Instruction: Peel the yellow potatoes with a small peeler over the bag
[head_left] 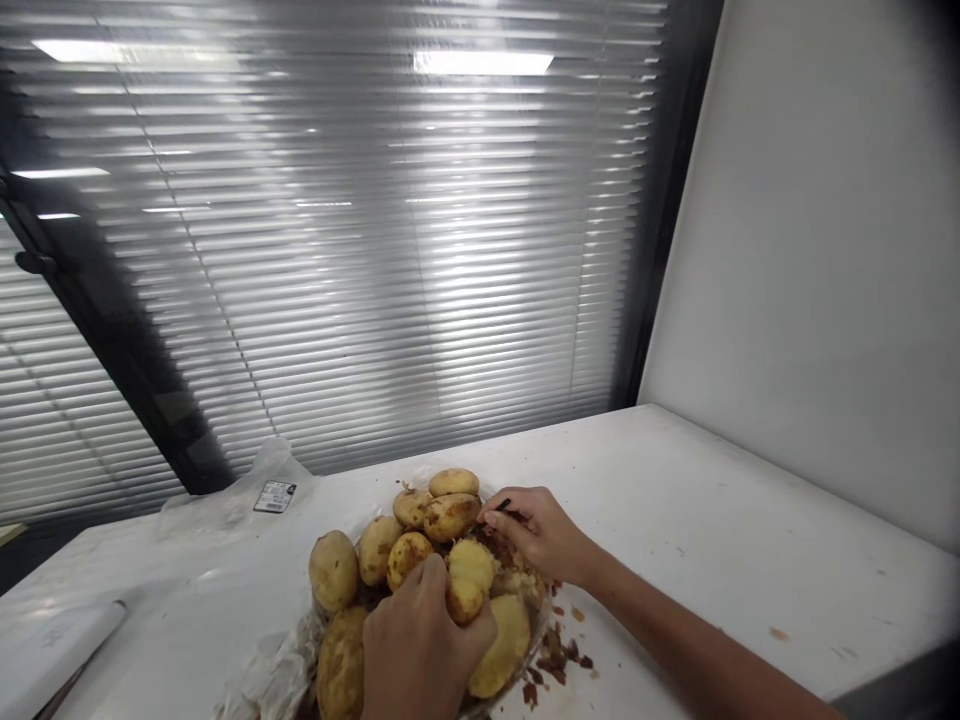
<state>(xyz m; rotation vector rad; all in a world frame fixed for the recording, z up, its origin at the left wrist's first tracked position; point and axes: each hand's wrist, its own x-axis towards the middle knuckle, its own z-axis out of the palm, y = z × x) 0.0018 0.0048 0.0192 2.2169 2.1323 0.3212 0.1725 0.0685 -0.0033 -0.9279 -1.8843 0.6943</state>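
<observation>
My left hand (420, 635) is closed around a partly peeled potato (469, 578), its yellow flesh facing up. Just to the right, my right hand (534, 530) pinches a small dark tool (503, 505), most of which is hidden by the fingers. Both hands are over a heap of several potatoes (334, 572) on clear plastic. A larger peeled potato (501, 648) lies below the held one. Brown peelings (517, 580) are piled at the heap's right side.
Peel scraps (553, 655) lie on the white table (705, 500). A clear plastic bag with a label (274, 496) is at the back left, a white flat object (56, 650) at the front left. Window blinds (375, 250) and a wall (817, 250) stand behind.
</observation>
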